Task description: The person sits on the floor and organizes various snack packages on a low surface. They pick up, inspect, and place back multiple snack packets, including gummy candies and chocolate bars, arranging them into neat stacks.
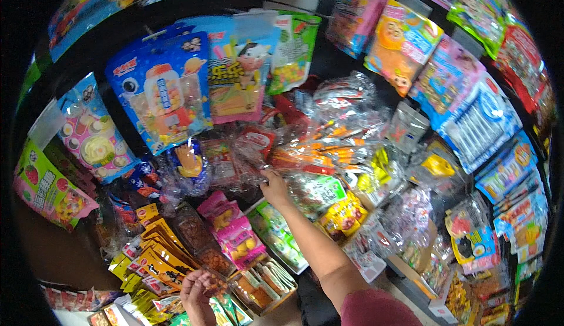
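Note:
My right hand (274, 188) reaches forward over the display, its fingertips at the edge of a clear plastic snack packet (251, 167). Whether the fingers grip that packet is not clear. To the right of the fingers lies a pile of orange-and-clear snack packets (324, 152). Low in the view, my left hand (194, 293) has its fingers curled around the end of a small clear packet with reddish-brown contents (216, 284). Orange snack packets (165, 260) and a box of wrapped biscuits (264, 284) lie beside my left hand.
Large snack bags hang behind, among them a dark blue one (163, 92) and a green one (293, 53). Pink packets (238, 233) and a white-rimmed box of green packets (282, 233) lie under my right forearm. An open carton of snacks (410, 273) stands at right.

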Motion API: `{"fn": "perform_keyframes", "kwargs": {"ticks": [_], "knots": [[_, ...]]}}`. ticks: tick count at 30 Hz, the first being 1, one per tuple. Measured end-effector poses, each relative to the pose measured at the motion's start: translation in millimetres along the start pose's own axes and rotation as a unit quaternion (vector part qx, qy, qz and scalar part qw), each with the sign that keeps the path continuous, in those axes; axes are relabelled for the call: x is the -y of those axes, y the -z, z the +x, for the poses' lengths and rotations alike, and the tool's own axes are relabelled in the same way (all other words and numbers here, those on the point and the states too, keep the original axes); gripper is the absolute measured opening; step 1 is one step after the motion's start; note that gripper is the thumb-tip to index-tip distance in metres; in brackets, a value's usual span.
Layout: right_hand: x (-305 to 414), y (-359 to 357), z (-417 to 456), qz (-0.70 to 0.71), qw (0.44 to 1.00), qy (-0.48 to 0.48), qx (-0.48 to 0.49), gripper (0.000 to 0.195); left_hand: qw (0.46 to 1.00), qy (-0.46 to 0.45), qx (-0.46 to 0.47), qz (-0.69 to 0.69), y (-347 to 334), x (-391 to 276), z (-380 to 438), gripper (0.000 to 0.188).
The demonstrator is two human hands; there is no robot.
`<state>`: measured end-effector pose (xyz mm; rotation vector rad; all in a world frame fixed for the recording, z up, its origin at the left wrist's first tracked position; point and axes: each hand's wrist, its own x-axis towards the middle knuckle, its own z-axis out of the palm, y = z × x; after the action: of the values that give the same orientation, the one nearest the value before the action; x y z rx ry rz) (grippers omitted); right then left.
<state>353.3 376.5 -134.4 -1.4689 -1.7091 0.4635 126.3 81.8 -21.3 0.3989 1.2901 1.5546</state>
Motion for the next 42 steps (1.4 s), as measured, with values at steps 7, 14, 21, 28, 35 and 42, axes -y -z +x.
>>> {"fn": "perform_keyframes", "kwargs": {"ticks": [7,14,21,28,35,42], "knots": [[12,84,-77,-0.013,0.993,-0.076,0.091,0.029,0.998,0.021,0.060,0.000,-13,14,-5,0.018],[74,157,-184,0.010,0.989,0.059,0.136,0.024,0.992,0.009,0.089,0.092,12,56,-13,0.007],[45,202,-236,-0.044,0.997,-0.022,0.065,0.018,0.918,-0.076,0.125,0.369,59,104,-30,0.010],[18,220,-226,0.022,0.997,-0.073,-0.002,0.017,0.851,-0.104,0.142,0.494,81,115,-79,0.017],[-57,268,-172,0.146,0.958,-0.162,-0.185,0.014,0.774,-0.126,0.175,0.596,97,130,-107,0.016],[-142,337,-75,-0.103,0.955,-0.115,-0.252,0.014,0.730,-0.096,0.215,0.642,118,161,-112,0.019]]}}
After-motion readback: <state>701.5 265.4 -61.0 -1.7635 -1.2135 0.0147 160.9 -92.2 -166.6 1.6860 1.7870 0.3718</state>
